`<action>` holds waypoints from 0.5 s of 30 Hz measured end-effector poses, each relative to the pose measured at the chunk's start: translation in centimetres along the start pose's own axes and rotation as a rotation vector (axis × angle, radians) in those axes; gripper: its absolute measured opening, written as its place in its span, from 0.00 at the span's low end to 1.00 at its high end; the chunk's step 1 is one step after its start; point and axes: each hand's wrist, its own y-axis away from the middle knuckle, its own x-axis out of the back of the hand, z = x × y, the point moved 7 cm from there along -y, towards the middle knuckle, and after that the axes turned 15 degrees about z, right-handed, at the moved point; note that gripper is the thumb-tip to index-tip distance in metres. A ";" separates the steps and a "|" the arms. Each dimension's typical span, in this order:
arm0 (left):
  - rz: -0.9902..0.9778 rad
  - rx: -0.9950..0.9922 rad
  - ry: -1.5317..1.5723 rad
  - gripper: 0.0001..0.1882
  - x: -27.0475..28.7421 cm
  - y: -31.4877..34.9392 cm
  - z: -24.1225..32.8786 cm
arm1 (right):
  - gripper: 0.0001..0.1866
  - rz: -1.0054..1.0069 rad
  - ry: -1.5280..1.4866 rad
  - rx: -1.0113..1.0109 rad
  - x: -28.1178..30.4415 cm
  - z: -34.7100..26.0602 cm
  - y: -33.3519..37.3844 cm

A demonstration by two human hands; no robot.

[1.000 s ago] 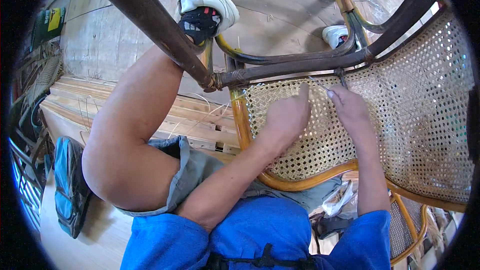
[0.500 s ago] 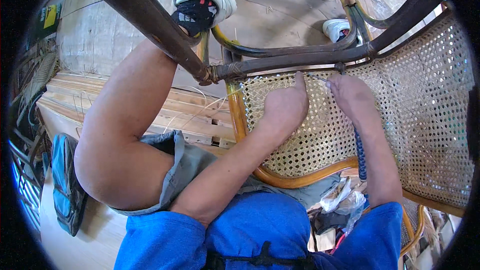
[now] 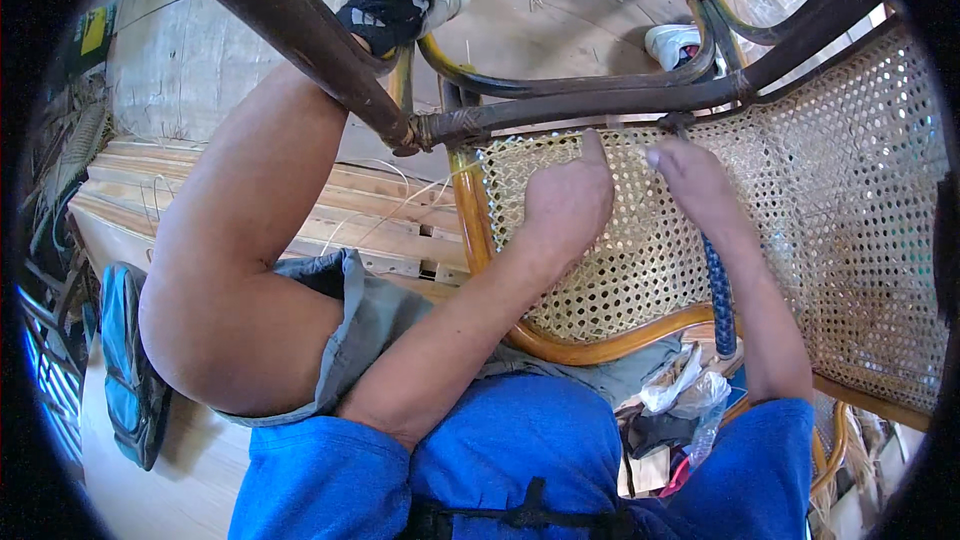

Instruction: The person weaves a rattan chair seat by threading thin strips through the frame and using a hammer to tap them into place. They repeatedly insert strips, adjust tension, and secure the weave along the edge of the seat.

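Note:
A chair with a woven cane seat (image 3: 640, 250) lies tilted in front of me, its curved wooden frame around the weave. My left hand (image 3: 570, 195) rests on the cane, its index finger stretched to the top edge beside the dark pole (image 3: 600, 112); the other fingers curl under. To its right, my right hand (image 3: 692, 180) is closed around a hammer (image 3: 721, 305) close to its dark head; the dark blue patterned handle runs down under my forearm. The right fingertips are smeared by motion, so anything pinched there cannot be made out.
The cane backrest (image 3: 870, 200) rises at the right. A dark chair leg (image 3: 290, 30) crosses at upper left, next to my bent leg. Long wooden boards (image 3: 370, 215) lie left of the seat. Clear plastic bags (image 3: 690, 395) sit below it, and a blue-grey bag (image 3: 130, 370) lies far left.
My right hand has shifted slightly, its fingertips now blurred. The thin metal tool at them a moment ago is no longer distinct. The left hand stays at the cane's edge.

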 end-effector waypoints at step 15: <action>0.028 0.403 1.168 0.15 0.7 -1.6 -1.6 | 0.11 0.219 -0.256 0.059 2.8 -3.9 3.4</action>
